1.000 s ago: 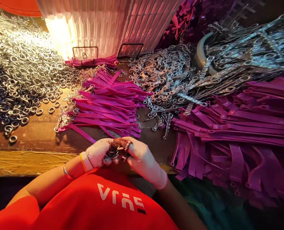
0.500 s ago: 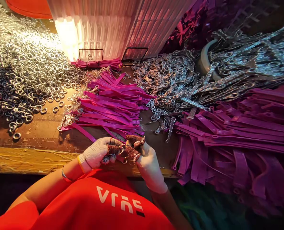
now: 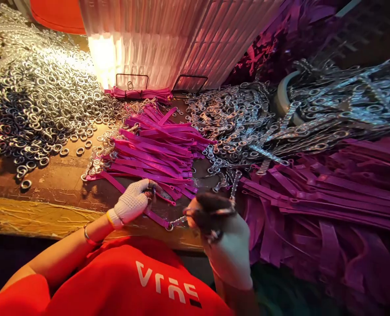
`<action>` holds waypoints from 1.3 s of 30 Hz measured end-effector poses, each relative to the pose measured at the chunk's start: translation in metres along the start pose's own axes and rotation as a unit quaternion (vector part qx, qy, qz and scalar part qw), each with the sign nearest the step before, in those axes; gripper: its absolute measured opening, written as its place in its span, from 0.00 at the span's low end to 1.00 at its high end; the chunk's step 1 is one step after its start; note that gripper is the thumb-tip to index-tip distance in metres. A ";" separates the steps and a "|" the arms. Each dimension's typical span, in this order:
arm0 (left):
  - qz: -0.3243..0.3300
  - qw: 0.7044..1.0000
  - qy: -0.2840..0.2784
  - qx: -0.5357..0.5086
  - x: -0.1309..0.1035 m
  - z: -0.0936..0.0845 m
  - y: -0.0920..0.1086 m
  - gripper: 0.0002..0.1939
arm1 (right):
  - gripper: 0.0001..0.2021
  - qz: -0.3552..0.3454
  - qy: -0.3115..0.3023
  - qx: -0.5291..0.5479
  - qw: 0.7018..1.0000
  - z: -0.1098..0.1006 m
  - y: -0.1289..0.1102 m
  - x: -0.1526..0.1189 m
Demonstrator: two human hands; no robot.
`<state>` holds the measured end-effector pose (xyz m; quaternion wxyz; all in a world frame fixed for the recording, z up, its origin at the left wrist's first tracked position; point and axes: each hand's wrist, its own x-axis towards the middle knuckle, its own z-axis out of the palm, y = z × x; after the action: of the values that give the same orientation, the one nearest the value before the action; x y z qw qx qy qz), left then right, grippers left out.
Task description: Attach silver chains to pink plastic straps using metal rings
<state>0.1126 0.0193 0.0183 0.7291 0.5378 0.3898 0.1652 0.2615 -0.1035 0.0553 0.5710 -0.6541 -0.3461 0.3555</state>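
Head view: a purple strap (image 3: 157, 218) lies beside the left hand (image 3: 132, 203) (curled, grasp unclear).

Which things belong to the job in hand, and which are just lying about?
Likely in the job:
- strap, ring and strip between left hand and right hand
- ring heap
- magenta strap heap
- metal strip heap
- darker strap heap

Likely lying about:
- ribbed panels
- orange-red object
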 end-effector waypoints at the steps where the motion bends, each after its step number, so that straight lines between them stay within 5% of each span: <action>1: -0.036 0.996 -0.053 -0.058 -0.001 0.000 0.000 0.12 | 0.10 0.014 0.015 0.014 1.000 0.002 -0.001 0.002; 3: -0.091 0.969 -0.130 -0.190 -0.005 0.004 -0.001 0.14 | 0.13 0.038 0.035 0.041 0.998 0.009 0.000 0.007; 6: -0.105 0.935 -0.142 -0.308 -0.009 0.011 -0.005 0.18 | 0.14 0.031 0.044 0.048 0.997 0.023 0.013 0.011; 12: -0.051 0.988 -0.082 -0.120 -0.013 0.005 0.001 0.15 | 0.15 -0.015 -0.006 -0.120 0.993 0.030 0.033 0.010; 14: -0.017 0.997 -0.070 -0.022 -0.013 0.001 0.005 0.13 | 0.18 -0.097 -0.041 -0.259 0.960 0.027 0.032 0.013; 17: 0.041 0.991 -0.068 0.108 -0.012 -0.003 0.007 0.12 | 0.17 -0.197 -0.117 -0.449 0.864 0.019 0.027 0.018; 20: 0.008 0.989 -0.086 0.116 -0.011 0.000 0.001 0.12 | 0.07 -0.225 -0.192 -0.543 0.786 0.010 0.021 0.021; 26: -0.129 0.983 -0.127 -0.015 -0.013 0.015 -0.007 0.12 | 0.10 -0.055 -0.292 -0.425 0.855 -0.009 0.021 0.009; 30: 0.017 0.973 -0.093 0.211 -0.003 0.011 -0.002 0.05 | 0.13 -0.019 -0.173 -0.387 0.906 -0.023 0.034 0.001; 33: 0.149 0.894 -0.054 0.420 0.009 0.012 -0.001 0.11 | 0.18 -0.008 -0.060 -0.327 0.943 -0.028 0.046 0.000; 36: 0.162 0.850 -0.088 0.493 0.020 0.026 -0.006 0.16 | 0.16 0.011 -0.025 -0.332 0.943 -0.024 0.050 0.001; 39: 0.121 0.840 -0.075 0.523 0.026 0.038 -0.008 0.16 | 0.16 -0.001 -0.040 -0.331 0.943 -0.018 0.049 0.003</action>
<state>0.1568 0.0087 0.0053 0.3405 0.8929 0.2942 -0.0170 0.2810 -0.1152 0.0081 0.3082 -0.7910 -0.4676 0.2462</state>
